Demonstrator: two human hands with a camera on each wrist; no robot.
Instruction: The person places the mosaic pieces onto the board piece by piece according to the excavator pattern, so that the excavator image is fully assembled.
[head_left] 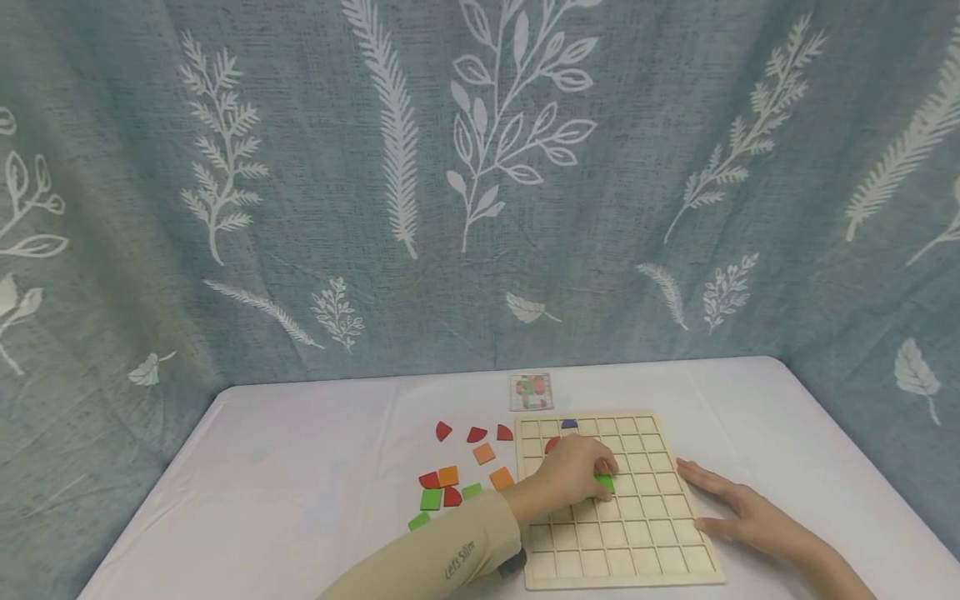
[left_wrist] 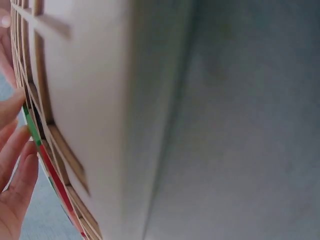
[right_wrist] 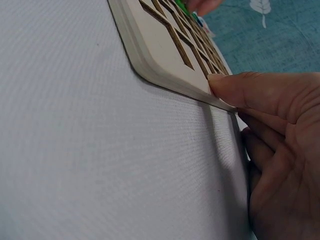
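A wooden grid board (head_left: 633, 533) lies flat on the white table. My left hand (head_left: 573, 471) reaches over its middle, thumb and fingers curled at a green square tile (head_left: 605, 483), which they pinch at board level. In the left wrist view, the green tile (left_wrist: 32, 125) shows between the thumb and fingertips, beside a red piece (left_wrist: 55, 170). At the board's right edge lies my right hand (head_left: 750, 517) with extended fingers. Its thumb (right_wrist: 235, 89) touches the rim in the right wrist view. A red piece (head_left: 552, 444) and a blue piece (head_left: 569, 423) sit in upper cells.
Left of the board lie several loose pieces: red quarter-circles (head_left: 477, 435), orange squares (head_left: 484, 453) and green pieces (head_left: 431, 499). A small pattern card (head_left: 531, 392) lies behind the board. A patterned blue-green curtain (head_left: 450, 317) hangs behind the table.
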